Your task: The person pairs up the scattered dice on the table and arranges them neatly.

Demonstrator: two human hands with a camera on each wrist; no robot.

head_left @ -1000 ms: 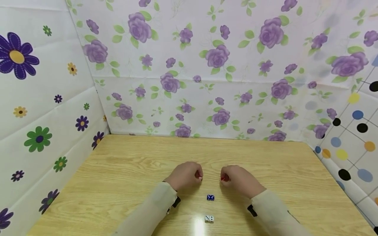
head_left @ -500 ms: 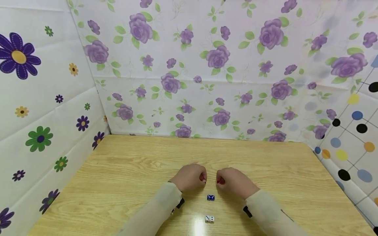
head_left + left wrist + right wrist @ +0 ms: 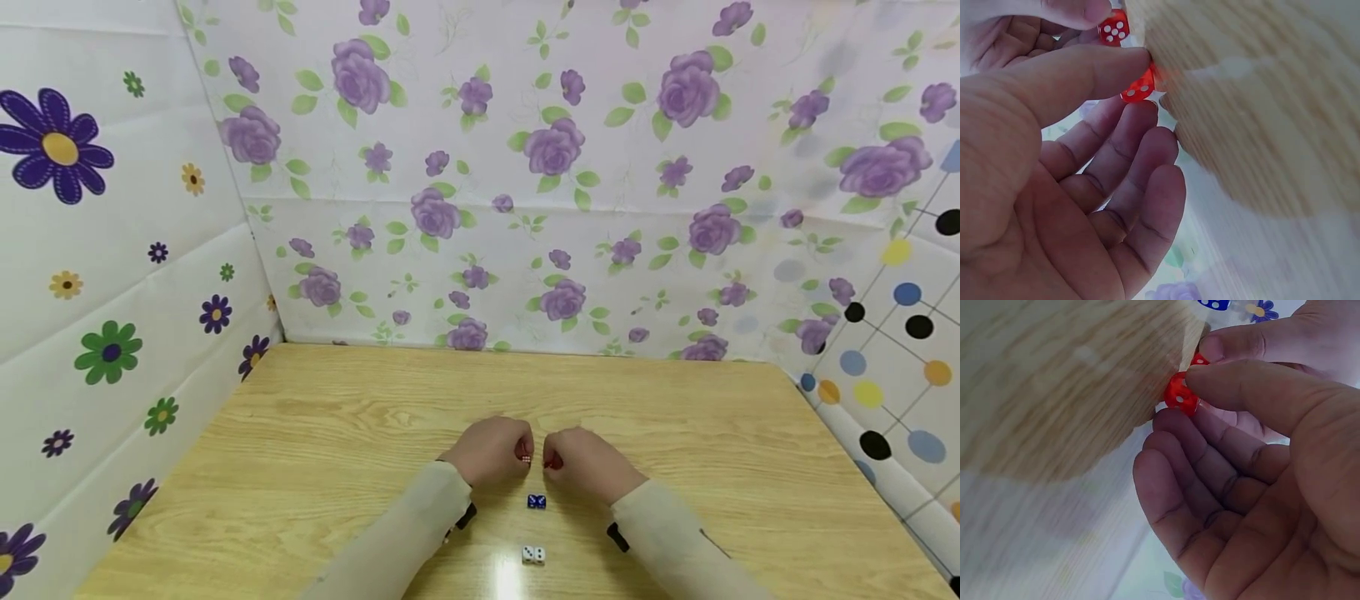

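Note:
My left hand [image 3: 491, 452] pinches a red die [image 3: 1139, 87] with white pips between thumb and fingertips, low over the wooden table. Facing it, my right hand [image 3: 588, 464] pinches a second red die [image 3: 1180, 395] in the same way. A narrow gap parts the two hands in the head view. Fingers cover much of each red die. Just nearer to me than the hands, two blue dice [image 3: 536, 502] sit side by side on the table. Closer still are two white dice [image 3: 533, 555], also side by side.
The light wooden table [image 3: 337, 433] runs back to a wall covering [image 3: 495, 167] with purple roses. Patterned coverings also border the left and right sides. A bright reflection shows near the white dice.
Both hands have moved toward each other, each with its red die, so the gap between them has narrowed. The blue and white dice stay where they were.

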